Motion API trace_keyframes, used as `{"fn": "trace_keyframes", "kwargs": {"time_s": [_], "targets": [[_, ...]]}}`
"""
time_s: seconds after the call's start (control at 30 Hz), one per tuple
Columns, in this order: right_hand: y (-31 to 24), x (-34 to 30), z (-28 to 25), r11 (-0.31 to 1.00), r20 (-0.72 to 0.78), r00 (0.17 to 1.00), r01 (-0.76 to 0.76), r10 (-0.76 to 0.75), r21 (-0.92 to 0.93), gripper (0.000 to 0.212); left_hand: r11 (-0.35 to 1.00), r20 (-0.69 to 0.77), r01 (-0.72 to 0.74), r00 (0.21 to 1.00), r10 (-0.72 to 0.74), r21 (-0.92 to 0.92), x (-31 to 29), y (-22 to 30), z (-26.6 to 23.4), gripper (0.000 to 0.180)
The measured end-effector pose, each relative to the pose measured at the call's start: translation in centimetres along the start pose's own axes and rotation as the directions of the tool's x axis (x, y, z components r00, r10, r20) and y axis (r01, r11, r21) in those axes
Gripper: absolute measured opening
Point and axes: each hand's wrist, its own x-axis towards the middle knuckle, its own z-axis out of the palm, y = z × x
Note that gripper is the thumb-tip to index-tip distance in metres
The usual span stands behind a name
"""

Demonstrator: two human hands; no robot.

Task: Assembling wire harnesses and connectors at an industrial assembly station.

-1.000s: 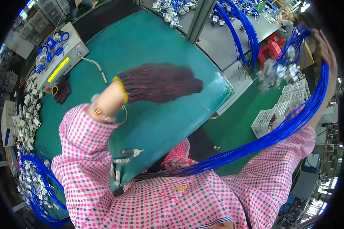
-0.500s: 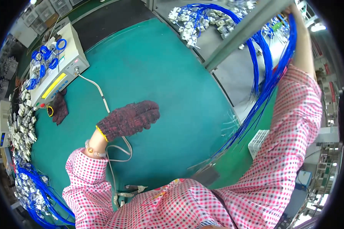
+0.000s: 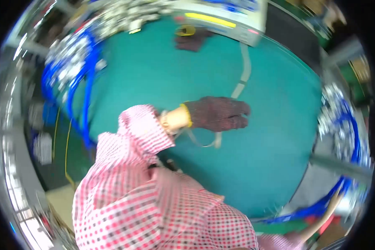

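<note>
My left hand (image 3: 218, 113), in a dark maroon knitted glove with a yellow cuff, hovers over or rests on the green mat (image 3: 271, 158); which one, I cannot tell. Its fingers are stretched out, and nothing shows in them. A pale cable (image 3: 245, 68) runs behind it. At the lower right, my bare right hand (image 3: 334, 201) reaches the bundle of blue wires (image 3: 308, 211) beside a metal rail (image 3: 341, 166). Blur hides its fingers. White connectors (image 3: 335, 112) with blue wires lie beyond the rail.
A second dark glove (image 3: 193, 39) lies below a beige instrument (image 3: 225, 21) with a yellow display. White connectors (image 3: 129, 16) are heaped at the far left. More blue wires (image 3: 87, 83) hang over the mat's left edge.
The view has swung left, so the instrument now appears at the top and my right arm at the lower right. My right hand stays by the blue wires; the picture is more blurred.
</note>
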Motion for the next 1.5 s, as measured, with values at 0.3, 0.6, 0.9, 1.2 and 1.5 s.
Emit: {"fn": "trace_keyframes", "kwargs": {"time_s": [0.3,0.6,0.9,1.2,1.5], "targets": [[10.2,-19.9,-6.8,0.774,0.324,0.704,-0.557,0.632,-0.301,0.06,0.419,-0.889,0.785,0.428,0.166,0.456,-17.2,-6.5,-5.6,0.051],[13.0,-23.4,-7.3,0.764,-0.039,0.777,-0.626,0.629,-0.157,0.026,0.65,-0.743,0.744,0.348,-0.572,-0.153,-28.9,-20.8,-17.5,0.037],[-9.3,-9.5,-12.9,0.782,-0.271,0.763,-0.447,0.587,0.435,0.028,0.555,-0.851,0.751,0.507,-0.135,0.359,-23.7,-21.5,-17.5,0.021],[-47.2,11.0,-5.7,0.419,0.028,0.849,0.231,-0.527,0.878,0.015,0.697,-0.772,-0.359,0.437,-0.461,-0.62,-27.8,-18.0,-21.4,0.036],[-64.8,14.6,3.7,0.308,-0.294,0.651,0.647,-0.7,0.698,0.031,0.237,-0.723,-0.822,0.271,-0.636,-0.517,-25.1,-27.9,-25.8,0.031]]}}
